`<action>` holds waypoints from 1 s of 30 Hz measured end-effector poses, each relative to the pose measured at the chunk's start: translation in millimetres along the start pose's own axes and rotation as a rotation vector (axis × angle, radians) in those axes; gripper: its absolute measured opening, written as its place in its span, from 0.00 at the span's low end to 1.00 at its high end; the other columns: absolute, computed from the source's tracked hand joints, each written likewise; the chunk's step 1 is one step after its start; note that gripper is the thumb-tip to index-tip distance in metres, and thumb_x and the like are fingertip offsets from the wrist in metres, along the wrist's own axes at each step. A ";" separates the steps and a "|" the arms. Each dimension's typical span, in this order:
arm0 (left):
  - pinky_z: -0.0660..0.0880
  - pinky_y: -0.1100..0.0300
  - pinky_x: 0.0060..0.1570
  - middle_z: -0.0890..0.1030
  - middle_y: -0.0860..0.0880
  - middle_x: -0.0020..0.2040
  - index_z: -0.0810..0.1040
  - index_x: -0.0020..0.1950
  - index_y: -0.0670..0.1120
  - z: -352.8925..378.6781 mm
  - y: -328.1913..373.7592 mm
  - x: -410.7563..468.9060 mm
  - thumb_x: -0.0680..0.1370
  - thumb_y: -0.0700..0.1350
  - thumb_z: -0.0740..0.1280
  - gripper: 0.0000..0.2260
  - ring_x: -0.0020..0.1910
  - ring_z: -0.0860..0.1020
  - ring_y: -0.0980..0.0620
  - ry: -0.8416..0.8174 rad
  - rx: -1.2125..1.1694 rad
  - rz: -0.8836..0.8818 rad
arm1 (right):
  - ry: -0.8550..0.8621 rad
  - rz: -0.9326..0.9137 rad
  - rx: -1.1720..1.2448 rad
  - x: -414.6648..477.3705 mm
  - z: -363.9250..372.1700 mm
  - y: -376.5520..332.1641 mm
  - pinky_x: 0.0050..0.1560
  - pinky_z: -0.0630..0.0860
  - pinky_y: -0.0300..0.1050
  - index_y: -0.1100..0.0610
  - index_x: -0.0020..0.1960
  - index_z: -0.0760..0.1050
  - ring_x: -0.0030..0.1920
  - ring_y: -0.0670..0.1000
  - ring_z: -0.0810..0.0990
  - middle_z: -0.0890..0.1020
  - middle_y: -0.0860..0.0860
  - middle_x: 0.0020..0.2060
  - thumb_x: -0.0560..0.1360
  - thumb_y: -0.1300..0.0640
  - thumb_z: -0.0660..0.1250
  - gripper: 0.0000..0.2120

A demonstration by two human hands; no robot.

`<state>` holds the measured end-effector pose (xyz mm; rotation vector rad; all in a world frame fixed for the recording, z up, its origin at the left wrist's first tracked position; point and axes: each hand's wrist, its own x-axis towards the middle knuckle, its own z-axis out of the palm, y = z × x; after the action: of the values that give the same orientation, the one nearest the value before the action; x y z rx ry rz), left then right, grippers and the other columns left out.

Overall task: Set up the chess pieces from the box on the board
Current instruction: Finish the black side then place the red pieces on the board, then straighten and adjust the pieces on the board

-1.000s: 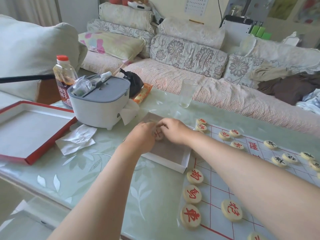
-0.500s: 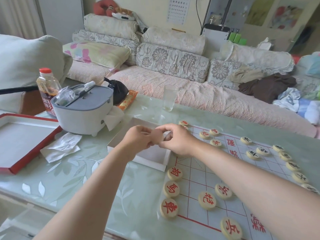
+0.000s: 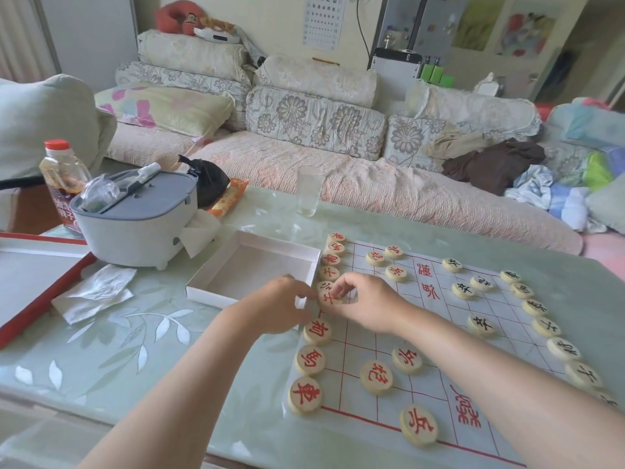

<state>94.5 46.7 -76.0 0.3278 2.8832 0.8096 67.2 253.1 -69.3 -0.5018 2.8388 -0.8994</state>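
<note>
Pinching round wooden piece, right hand

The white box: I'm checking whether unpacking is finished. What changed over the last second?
Both hands left the white box, carrying a red-marked piece rightward onto the board's left-edge row. The right hand pinches it there; the left hand's fingertips are at its edge. The box now shows no pieces. The other pieces, glass and grey container stayed put.
</note>
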 end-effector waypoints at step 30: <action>0.73 0.64 0.51 0.78 0.58 0.54 0.78 0.59 0.56 43.6 100.5 -14.7 0.76 0.48 0.67 0.12 0.50 0.75 0.59 0.025 0.105 0.293 | 0.001 0.093 -0.081 -94.3 -64.5 62.0 0.43 0.66 0.26 0.46 0.59 0.80 0.43 0.35 0.74 0.80 0.41 0.55 0.77 0.60 0.67 0.14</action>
<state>134.1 148.6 -59.2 0.7719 2.9477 0.7065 124.9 368.1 -51.0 -0.3742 2.8822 -0.7716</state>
